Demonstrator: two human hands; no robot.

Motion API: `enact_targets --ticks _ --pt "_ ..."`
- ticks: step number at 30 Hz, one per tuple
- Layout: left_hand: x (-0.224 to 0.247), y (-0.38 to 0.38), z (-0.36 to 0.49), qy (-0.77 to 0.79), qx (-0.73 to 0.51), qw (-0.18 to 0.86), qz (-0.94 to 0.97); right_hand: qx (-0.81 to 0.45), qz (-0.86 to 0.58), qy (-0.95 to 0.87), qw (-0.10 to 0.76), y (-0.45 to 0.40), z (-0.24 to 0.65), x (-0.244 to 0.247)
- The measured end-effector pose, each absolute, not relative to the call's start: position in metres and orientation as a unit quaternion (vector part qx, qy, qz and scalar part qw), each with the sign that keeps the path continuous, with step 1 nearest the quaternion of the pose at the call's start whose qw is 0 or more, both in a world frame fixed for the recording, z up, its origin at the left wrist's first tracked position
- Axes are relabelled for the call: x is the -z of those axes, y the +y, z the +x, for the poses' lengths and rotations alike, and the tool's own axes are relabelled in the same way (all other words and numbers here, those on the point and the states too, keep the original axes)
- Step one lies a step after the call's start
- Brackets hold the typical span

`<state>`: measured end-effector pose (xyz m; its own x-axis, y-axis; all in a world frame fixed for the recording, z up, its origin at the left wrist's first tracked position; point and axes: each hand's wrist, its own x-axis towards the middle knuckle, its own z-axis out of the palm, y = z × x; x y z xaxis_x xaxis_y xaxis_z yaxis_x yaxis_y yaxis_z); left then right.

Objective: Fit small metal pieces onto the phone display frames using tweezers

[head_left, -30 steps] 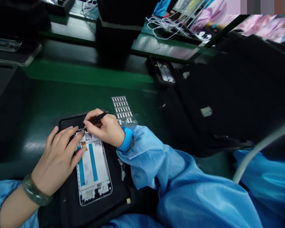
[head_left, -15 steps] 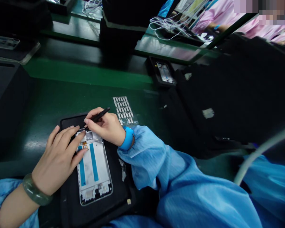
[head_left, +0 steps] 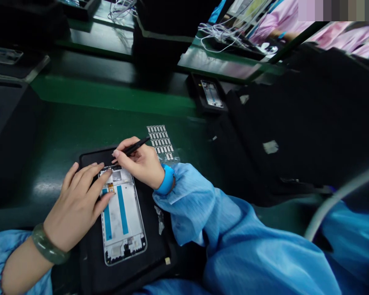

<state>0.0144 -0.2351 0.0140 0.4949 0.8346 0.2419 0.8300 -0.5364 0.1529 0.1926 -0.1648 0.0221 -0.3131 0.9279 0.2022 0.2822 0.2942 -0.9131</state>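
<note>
A silver phone frame with two blue strips lies on a black foam tray. My left hand rests with fingers spread over the frame's upper left part, its fingertips on the top edge and near a small orange flex cable. Between the thumb and fingers of my right hand is a slim black pen-shaped tool. The tool's tip points down at the frame's top edge, partly hidden by the fingers; whether it touches cannot be made out.
Behind my right hand lies a clear sheet of small pale stickers. Another phone frame sits in a black tray farther back. Black foam stacks stand at the right, more trays at the left. White cables and people in pink are beyond.
My right hand and the black tool have shifted slightly up and right, the tool's tip moving a little along the frame's top edge. My left hand stays spread on the frame.
</note>
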Motion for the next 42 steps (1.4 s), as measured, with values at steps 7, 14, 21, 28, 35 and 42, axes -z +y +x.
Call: enact_targets --ticks 7,14,21,28,35,42 --pt "-0.0138 -0.2347 0.0149 0.484 -0.136 0.004 0.865 -0.375 -0.41 -0.738 0.383 -0.1669 0.1919 -0.0275" --pt "-0.0128 -0.2349 0.0146 0.483 -0.142 0.008 0.864 -0.339 -0.387 -0.772 0.372 -0.1678 0.1896 -0.027" --pt "-0.0134 -0.2346 0.0144 0.482 -0.138 0.006 0.865 -0.357 -0.396 -0.75 0.391 -0.1676 0.1915 -0.0269" --pt "-0.0133 -0.2348 0.0147 0.483 -0.14 0.004 0.864 -0.334 -0.391 -0.762 0.393 -0.168 0.1899 -0.0265" --pt "-0.0131 -0.2353 0.0151 0.485 -0.139 -0.001 0.863 -0.326 -0.383 -0.767 0.399 -0.1671 0.1893 -0.025" --pt "-0.0124 -0.2351 0.0147 0.485 -0.136 -0.002 0.864 -0.314 -0.383 -0.769 0.404 -0.1669 0.189 -0.0255"
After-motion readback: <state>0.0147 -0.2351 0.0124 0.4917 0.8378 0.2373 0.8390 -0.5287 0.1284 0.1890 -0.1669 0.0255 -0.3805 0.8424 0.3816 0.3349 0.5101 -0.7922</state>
